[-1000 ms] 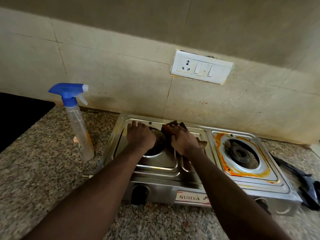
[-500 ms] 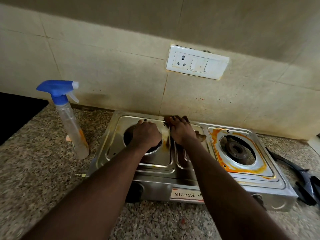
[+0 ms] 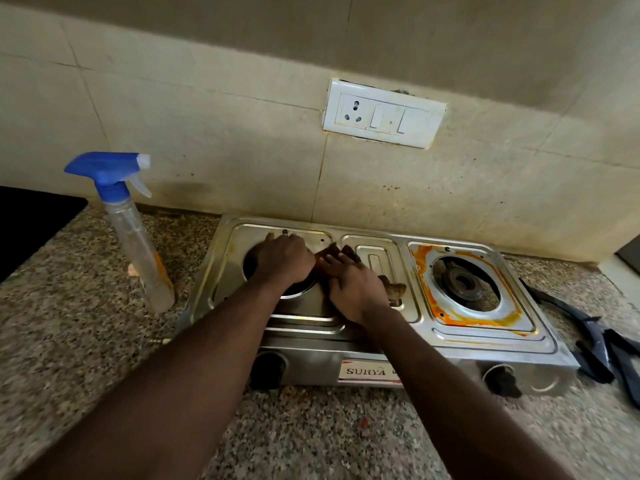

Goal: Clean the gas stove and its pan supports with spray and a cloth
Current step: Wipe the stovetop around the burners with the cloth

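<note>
A two-burner steel gas stove (image 3: 540,344) stands on the granite counter against the tiled wall. My left hand (image 3: 284,259) lies flat over the left burner opening and holds nothing that I can see. My right hand (image 3: 353,289) presses a dark brown cloth (image 3: 393,289) onto the stove top between the left burner and the middle panel. The right burner (image 3: 464,284) is bare, ringed by orange stains (image 3: 422,282). A clear spray bottle (image 3: 138,244) with a blue trigger head stands upright left of the stove. Dark pan supports (image 3: 599,344) lie on the counter to the right.
A white socket and switch plate (image 3: 382,116) is on the wall above the stove. The speckled granite counter (image 3: 69,341) runs left and in front. A black surface (image 3: 31,223) sits at the far left. Two black knobs (image 3: 268,370) face me on the stove front.
My right hand with the cloth has slid back from the stove's far edge toward me, beside the left burner. My left hand stays over the burner. The camera has shifted slightly.
</note>
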